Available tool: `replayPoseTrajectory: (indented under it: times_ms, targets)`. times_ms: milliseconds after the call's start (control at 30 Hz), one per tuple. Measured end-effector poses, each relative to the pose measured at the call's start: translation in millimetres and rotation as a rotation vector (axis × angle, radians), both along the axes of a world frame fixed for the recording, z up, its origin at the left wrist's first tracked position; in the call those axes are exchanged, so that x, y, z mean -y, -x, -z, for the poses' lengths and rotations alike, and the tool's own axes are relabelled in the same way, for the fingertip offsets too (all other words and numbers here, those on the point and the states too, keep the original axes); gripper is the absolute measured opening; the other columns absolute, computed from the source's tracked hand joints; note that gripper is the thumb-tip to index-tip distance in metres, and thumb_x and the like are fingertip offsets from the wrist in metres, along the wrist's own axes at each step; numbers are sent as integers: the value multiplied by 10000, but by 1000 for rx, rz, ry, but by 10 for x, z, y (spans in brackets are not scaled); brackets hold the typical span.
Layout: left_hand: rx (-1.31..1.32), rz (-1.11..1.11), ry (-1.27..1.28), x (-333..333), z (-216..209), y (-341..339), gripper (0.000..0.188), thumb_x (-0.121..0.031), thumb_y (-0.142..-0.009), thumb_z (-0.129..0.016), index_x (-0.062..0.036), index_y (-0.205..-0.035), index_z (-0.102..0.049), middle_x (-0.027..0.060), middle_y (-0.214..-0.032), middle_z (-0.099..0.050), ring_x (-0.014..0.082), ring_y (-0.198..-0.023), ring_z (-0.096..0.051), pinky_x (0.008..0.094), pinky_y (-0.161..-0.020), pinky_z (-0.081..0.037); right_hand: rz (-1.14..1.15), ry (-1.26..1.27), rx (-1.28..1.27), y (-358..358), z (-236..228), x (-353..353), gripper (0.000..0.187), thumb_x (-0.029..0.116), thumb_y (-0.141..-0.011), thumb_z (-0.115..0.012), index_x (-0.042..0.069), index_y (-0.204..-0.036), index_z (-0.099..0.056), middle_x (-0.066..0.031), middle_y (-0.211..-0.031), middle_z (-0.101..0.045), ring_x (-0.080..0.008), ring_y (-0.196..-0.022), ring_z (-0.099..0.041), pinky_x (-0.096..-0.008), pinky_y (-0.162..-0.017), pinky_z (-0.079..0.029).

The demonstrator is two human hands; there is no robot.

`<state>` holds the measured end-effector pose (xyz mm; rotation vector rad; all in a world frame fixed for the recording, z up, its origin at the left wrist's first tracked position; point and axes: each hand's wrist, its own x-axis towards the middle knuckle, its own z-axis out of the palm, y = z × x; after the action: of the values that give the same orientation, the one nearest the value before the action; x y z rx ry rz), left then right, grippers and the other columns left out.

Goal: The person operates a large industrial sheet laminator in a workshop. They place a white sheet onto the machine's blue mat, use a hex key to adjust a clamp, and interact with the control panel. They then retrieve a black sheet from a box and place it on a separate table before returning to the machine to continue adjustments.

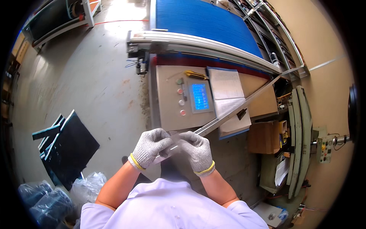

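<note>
Both my hands wear grey knit gloves with yellow cuffs and meet close together in front of my chest. My left hand (153, 148) is closed, with thumb and fingers pinched toward the right hand. Opposite it, my right hand (196, 152) is closed too, its fingertips blurred. Between the fingertips is a small thin greyish piece (174, 136), too blurred to name. A long straight metal bar (244, 105) slants from the far right down to my hands and shows between and below them. Whether the fingers grip the bar I cannot tell.
Ahead stands a machine with a blue bed (206, 21), a metal crossbeam (202, 47) and a control screen (199, 96). Beside the screen lie a yellow cutter (196, 74) and an open folder (228, 86). Black sheets (72, 149) and plastic-wrapped bundles (51, 204) lie left.
</note>
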<state>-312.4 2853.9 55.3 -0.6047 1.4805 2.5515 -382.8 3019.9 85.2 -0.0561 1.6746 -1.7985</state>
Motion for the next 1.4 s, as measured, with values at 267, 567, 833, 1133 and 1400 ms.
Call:
replayPoseTrajectory:
  times_ms: [267,567,833,1133,1400]
  targets:
    - [40,-22,30,1033,-491,-1275,95,-73,-856,-668,17,-834,-646,46,-704,-637,80,-616,-586,234,-563,-479,-102,100,-46,-1139,-153,1020,166,-55,-876,-633,-47,-1031,-694,-28,-916,-624,-104,-838,-601,-223,-747,-485]
    - [-4,-88,78,1808,-507,-1807,145,-135,-888,-670,10,-877,-659,46,-682,-636,94,-568,-593,232,-528,-507,-223,158,-108,-1550,-299,1800,198,-97,-871,-608,-61,-1043,-700,-44,-929,-591,-113,-875,-585,-225,-750,-480]
    - [20,-75,67,2409,-534,-1412,153,-131,-882,-677,15,-850,-646,55,-677,-634,92,-573,-592,228,-528,-508,-219,181,-150,-1180,-182,2369,211,-137,-854,-610,-66,-1033,-696,-63,-948,-599,-138,-913,-613,-236,-837,-508]
    - [86,-54,107,3109,-604,-558,107,-60,-845,-662,26,-795,-623,82,-637,-632,117,-494,-582,239,-465,-473,-161,159,-113,-438,-143,2976,163,-115,-856,-631,-83,-1007,-683,-63,-947,-594,-127,-833,-636,-217,-731,-524]
    - [-59,-210,60,3397,-263,189,137,-117,-864,-668,19,-857,-657,126,-898,-678,147,-776,-646,256,-667,-519,153,-4,68,172,-189,3241,134,-21,-897,-645,-47,-1028,-647,-44,-929,-633,-101,-818,-621,-204,-702,-510]
